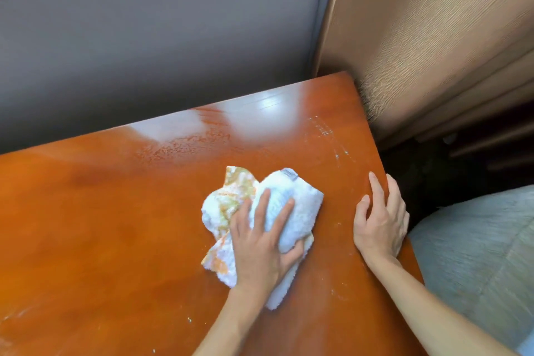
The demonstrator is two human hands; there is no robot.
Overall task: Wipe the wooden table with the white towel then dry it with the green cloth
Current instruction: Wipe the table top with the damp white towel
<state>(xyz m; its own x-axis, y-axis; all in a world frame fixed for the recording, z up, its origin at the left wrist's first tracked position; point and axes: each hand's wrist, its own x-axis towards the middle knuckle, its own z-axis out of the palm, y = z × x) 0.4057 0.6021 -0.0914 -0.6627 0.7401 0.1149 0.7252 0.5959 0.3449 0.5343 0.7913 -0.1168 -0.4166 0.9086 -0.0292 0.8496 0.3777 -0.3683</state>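
The glossy orange-brown wooden table (115, 225) fills the lower left of the head view. A bunched white towel (300, 205) with orange blotches lies on it, right of centre. My left hand (260, 243) presses down on the towel, fingers spread over the top and thumb hooked around its right side. My right hand (378, 220) rests flat at the table's right edge, holding nothing. A wet, streaky patch (190, 144) shines on the wood beyond the towel. No green cloth is in view.
A grey upholstered surface (159, 37) runs along the table's far edge. A tan textured panel (433, 37) stands at the right. A grey fabric cushion (479, 263) sits below the right edge. White specks (323, 127) mark the wood near the far right corner.
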